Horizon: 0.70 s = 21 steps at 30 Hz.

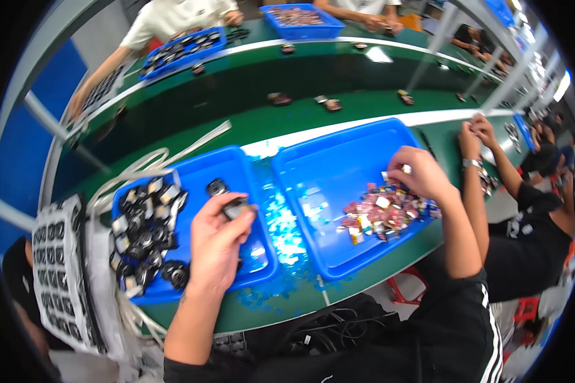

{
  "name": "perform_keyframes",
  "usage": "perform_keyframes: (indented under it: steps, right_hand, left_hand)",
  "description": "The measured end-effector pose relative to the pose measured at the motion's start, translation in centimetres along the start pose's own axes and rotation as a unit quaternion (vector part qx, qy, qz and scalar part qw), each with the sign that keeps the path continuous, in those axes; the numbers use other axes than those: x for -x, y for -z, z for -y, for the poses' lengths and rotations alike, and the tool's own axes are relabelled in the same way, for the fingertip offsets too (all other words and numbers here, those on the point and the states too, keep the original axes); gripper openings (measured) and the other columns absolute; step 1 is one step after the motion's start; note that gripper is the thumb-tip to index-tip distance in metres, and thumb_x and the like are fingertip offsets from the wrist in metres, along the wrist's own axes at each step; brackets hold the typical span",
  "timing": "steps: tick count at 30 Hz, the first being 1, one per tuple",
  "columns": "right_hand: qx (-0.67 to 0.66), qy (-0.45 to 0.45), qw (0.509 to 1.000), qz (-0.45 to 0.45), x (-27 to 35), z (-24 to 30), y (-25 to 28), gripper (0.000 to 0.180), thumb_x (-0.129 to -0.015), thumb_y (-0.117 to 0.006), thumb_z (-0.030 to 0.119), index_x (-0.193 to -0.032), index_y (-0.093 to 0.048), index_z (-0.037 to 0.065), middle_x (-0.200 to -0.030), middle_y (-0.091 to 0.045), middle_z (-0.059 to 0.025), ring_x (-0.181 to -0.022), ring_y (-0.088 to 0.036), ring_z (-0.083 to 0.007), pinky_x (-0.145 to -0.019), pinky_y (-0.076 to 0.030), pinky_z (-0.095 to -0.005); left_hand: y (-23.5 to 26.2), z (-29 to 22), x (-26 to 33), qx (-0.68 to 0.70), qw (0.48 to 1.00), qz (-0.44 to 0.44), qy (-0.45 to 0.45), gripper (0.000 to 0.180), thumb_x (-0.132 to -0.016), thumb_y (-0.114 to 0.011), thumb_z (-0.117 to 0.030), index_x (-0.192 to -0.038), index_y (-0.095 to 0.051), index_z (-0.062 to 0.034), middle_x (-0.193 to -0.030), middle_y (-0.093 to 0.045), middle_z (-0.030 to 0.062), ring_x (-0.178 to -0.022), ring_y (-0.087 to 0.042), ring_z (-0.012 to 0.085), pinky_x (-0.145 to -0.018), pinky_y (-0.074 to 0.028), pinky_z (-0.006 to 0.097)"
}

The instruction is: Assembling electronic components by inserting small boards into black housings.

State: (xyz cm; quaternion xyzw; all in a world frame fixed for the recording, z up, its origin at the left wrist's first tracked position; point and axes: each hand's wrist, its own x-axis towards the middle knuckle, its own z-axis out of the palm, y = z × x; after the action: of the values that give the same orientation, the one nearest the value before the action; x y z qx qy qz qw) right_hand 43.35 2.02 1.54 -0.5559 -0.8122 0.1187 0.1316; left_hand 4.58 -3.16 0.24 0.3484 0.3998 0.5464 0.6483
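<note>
My left hand (pixel 214 246) is raised over the left blue tray (pixel 198 167), its fingers closed round a small black part (pixel 234 209) with a tan-grey face. Black round-bodied parts (pixel 140 233), some with pale squares on them, lie heaped along that tray's left side. One more black part (pixel 216 187) lies just beyond my left hand. Over the right blue tray (pixel 313 172), my right hand (pixel 421 173) pinches a small whitish piece (pixel 406 169), mostly hidden by the fingers. Below it is a pile of small pink, white and yellow pieces (pixel 390 210).
Shiny blue scraps (pixel 284 223) litter the green table between the trays. White cables (pixel 153 159) lie by the left tray, near a stack of moulded trays (pixel 57 274). Beyond, a green conveyor (pixel 236 108) carries scattered parts. Co-workers' hands (pixel 476 131) are at right and across.
</note>
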Motion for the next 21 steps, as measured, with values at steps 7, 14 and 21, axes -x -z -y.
perform_keyframes:
  steps: [7,14,21]
  right_hand:
    - [-0.021,-0.033,0.999,-0.015,1.9,-0.7,0.4,0.012,-0.076,-0.072,0.005,-0.083,-0.063,0.001,-0.082,-0.061,-0.0114,-0.079,-0.062,-0.0296,-0.072,-0.049,-0.0379]
    - [-0.232,-0.065,0.964,-0.109,1.2,1.8,0.8,0.013,-0.086,-0.063,0.001,-0.098,-0.057,0.001,-0.082,-0.058,-0.0037,-0.076,-0.057,-0.0122,-0.070,-0.045,-0.0256]
    - [-0.697,-0.024,0.717,-0.004,1.1,11.2,-2.7,0.018,-0.088,-0.066,0.003,-0.099,-0.052,0.005,-0.089,-0.060,-0.0033,-0.079,-0.056,-0.0077,-0.067,-0.043,-0.0206]
  left_hand:
    - [-1.0,0.9,-0.5,0.109,0.993,0.022,0.031,0.017,-0.086,-0.066,0.003,-0.100,-0.059,-0.0032,-0.093,-0.066,0.0091,-0.082,-0.066,0.0202,-0.071,-0.053,0.027]
    - [0.0,-0.1,0.2,0.038,0.998,-0.042,-0.012,0.030,-0.089,-0.063,0.001,-0.114,-0.047,-0.0068,-0.098,-0.066,0.0110,-0.084,-0.067,0.0202,-0.068,-0.055,0.029]
    - [-1.0,0.9,0.2,-0.062,0.992,0.081,-0.070,0.022,-0.096,-0.051,-0.006,-0.114,-0.063,0.0018,-0.107,-0.056,0.0078,-0.088,-0.060,0.0158,-0.070,-0.051,0.028]
